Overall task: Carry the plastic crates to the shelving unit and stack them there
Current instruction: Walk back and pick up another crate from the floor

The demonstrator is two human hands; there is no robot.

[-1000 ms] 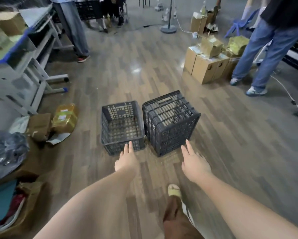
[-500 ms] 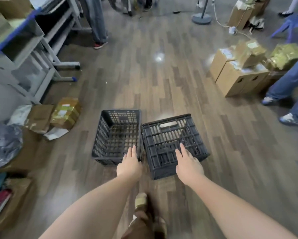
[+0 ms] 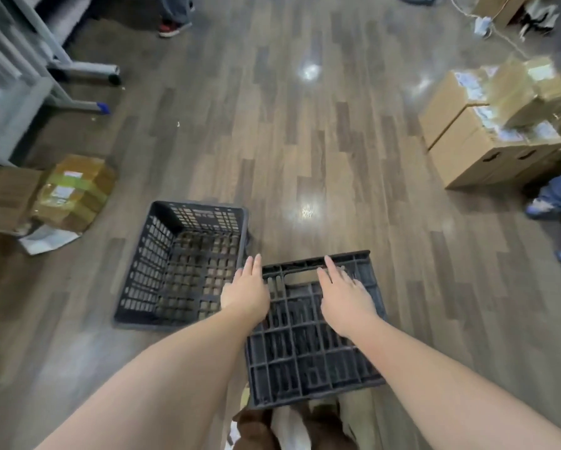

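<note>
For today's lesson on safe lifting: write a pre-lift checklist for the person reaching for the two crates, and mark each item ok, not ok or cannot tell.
1. Both hands open for gripping: left hand and right hand flat, fingers extended: ok.
2. Firm grip on the overturned crate: hands lie over its top, not closed: not ok.
3. Upright crate empty: only its mesh bottom shows: ok.
4. Floor ahead free: cardboard boxes sit off to the right: ok.
5. Route to the shelving unit: not visible: cannot tell.
</note>
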